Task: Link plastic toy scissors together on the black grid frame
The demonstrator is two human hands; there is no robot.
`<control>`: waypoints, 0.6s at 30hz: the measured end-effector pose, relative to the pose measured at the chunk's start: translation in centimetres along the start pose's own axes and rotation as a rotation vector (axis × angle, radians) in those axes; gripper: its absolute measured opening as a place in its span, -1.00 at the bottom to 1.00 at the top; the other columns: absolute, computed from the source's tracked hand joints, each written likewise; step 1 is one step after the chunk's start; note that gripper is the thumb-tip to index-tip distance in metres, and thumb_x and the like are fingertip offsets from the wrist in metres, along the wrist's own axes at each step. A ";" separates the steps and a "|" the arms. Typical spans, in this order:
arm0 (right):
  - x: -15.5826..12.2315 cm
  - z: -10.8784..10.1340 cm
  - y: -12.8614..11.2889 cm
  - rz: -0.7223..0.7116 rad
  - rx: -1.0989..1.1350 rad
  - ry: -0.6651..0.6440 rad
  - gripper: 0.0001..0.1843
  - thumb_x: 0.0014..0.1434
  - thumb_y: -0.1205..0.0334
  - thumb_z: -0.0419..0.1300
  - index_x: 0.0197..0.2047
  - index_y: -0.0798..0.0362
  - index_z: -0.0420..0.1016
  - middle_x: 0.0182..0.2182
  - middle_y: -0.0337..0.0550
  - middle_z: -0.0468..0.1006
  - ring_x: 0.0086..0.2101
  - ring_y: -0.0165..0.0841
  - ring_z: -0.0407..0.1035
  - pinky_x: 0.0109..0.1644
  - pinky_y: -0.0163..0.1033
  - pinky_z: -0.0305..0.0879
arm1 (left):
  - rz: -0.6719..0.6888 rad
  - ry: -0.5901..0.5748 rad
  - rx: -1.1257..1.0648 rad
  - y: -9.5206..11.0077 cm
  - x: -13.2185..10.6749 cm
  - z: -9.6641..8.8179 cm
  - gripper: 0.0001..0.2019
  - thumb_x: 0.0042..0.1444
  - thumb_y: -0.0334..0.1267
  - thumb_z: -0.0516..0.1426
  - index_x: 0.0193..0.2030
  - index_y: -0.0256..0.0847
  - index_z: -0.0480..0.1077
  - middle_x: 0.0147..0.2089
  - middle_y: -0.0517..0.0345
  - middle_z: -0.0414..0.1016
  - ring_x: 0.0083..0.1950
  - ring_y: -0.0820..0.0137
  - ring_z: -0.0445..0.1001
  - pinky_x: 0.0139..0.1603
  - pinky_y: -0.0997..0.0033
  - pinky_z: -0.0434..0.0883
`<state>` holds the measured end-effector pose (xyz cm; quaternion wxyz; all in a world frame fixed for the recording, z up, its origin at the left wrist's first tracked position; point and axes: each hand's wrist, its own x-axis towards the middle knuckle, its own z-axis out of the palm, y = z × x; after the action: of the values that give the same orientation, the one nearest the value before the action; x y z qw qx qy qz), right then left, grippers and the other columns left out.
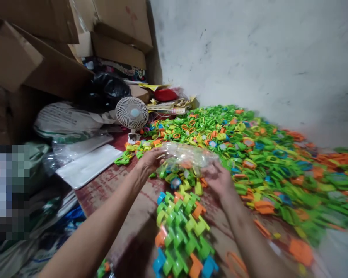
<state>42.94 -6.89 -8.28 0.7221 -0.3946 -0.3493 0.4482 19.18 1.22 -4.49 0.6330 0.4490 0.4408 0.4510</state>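
Observation:
A clear plastic bag point(188, 153) is stretched between my two hands above the floor. My left hand point(153, 159) is closed on its left end, and my right hand point(219, 177) pinches its right end; some fingertips are hidden or blurred. Below the bag lies a small cluster of loose plastic pieces point(185, 184) in yellow, green and blue. Closer to me, between my forearms, many green, yellow, orange and blue curved pieces point(179, 231) stand in tight, neat rows.
A big heap of similar plastic pieces point(249, 154), some like toy watches, spreads along the wall point(258, 58). A small white fan point(132, 112) stands behind my left hand. White plastic sheets point(88, 166), a black bag point(108, 88) and cardboard boxes point(121, 23) are at left.

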 end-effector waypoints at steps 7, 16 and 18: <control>-2.6 -2.1 1.0 -0.111 -0.477 -0.097 -0.65 0.09 -0.07 0.22 -0.53 -0.01 0.34 -0.60 -0.26 0.36 -0.52 -0.35 0.27 -0.35 -0.22 0.30 | 0.038 -0.155 -0.203 -2.0 -0.4 0.1 -0.89 0.09 -0.49 0.28 -0.23 -0.30 0.48 -0.34 0.14 0.57 -0.38 0.45 0.57 -0.31 0.49 0.58; -6.4 -3.7 5.2 0.101 -0.802 -0.163 -0.64 0.05 -0.12 0.17 -0.41 0.04 0.38 -0.54 -0.25 0.45 -0.50 -0.35 0.35 -0.39 -0.29 0.26 | -0.074 -0.076 -0.107 -10.1 -3.1 -2.5 -0.86 0.29 -0.26 0.20 -0.21 -0.32 0.43 -0.37 0.25 0.49 -0.45 0.51 0.48 -0.39 0.48 0.50; -6.7 -3.7 5.4 0.105 -0.803 -0.122 -0.55 0.09 -0.21 0.10 -0.49 0.02 0.32 -0.61 -0.27 0.37 -0.55 -0.38 0.28 -0.47 -0.31 0.19 | -0.047 -0.029 -0.076 -10.3 -4.1 -3.0 -0.82 0.29 -0.22 0.21 -0.26 -0.31 0.42 -0.42 0.28 0.46 -0.50 0.54 0.42 -0.46 0.52 0.43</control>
<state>41.67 -12.49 -15.70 0.4648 -0.6350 -0.5181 0.3351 17.26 -4.17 -14.41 0.6663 0.4209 0.4245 0.4458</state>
